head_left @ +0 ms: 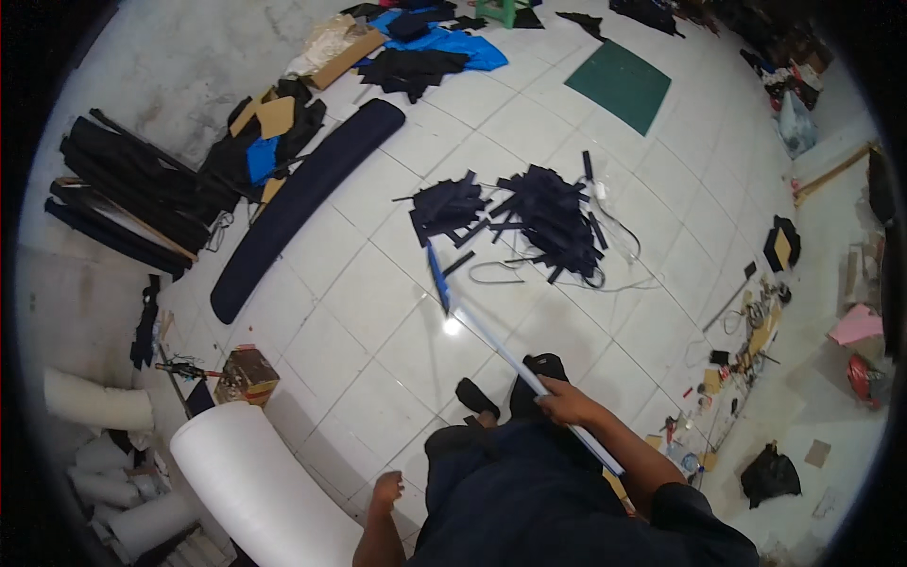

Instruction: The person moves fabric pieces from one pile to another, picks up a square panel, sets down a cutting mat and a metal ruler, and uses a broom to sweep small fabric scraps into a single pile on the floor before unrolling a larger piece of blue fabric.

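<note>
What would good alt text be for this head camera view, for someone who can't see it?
Seen from above, a standing person's right hand grips a long pale broom handle whose blue head rests on a white tiled floor beside a pile of dark fabric scraps. The left hand hangs empty near a white roll.

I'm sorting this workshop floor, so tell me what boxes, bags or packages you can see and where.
Small cardboard box: lower left floor, brown with printed sides, beside the white foam roll.
Black plastic bag: lower right, tied, crumpled.
Pale translucent bag: upper right by the wall.
No signs or screens show.
</note>
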`<move>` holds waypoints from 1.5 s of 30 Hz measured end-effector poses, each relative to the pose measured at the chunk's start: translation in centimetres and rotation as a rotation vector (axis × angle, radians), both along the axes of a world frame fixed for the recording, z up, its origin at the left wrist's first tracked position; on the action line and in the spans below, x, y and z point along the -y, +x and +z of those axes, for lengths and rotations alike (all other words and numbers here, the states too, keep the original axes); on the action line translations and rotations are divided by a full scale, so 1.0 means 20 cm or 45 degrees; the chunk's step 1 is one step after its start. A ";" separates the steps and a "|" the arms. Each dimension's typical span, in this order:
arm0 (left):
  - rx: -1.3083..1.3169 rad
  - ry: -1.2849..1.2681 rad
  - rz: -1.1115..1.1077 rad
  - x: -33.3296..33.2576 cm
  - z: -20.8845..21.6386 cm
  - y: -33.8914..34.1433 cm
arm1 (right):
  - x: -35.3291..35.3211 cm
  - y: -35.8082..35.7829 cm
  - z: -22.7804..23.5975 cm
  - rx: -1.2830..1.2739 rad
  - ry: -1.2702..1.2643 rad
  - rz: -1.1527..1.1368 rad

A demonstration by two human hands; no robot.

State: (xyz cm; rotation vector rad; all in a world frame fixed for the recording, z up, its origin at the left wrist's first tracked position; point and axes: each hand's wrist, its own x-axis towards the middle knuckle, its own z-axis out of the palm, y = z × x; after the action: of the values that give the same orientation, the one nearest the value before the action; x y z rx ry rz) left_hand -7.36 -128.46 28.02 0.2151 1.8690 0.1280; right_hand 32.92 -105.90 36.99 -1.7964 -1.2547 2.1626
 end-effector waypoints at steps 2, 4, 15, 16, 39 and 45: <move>-0.122 0.127 0.063 -0.12 -0.02 -0.20 | -0.20 -0.24 -0.19 -0.081 -0.020 0.195; -0.298 0.284 0.111 -0.33 0.06 -0.32 | -0.44 -0.45 -0.26 -0.100 -0.114 0.336; -0.204 0.533 0.534 -0.82 0.27 0.00 | -1.47 0.51 -0.35 0.446 0.169 0.682; -0.197 0.390 0.529 -0.78 0.21 0.08 | -1.53 0.60 -0.34 0.294 -0.117 0.252; -0.240 0.790 0.486 -2.18 0.28 -1.10 | -1.88 -0.75 0.26 -0.119 -0.216 0.136; -0.353 0.729 0.225 -2.40 0.44 -1.00 | -2.16 -0.90 -0.71 0.050 0.778 0.808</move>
State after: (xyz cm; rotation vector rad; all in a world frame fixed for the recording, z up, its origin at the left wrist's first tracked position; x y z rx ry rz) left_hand -27.36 -80.50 36.90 0.4782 2.0877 0.7936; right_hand 14.83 -62.78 22.78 -1.2949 -2.4091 1.6350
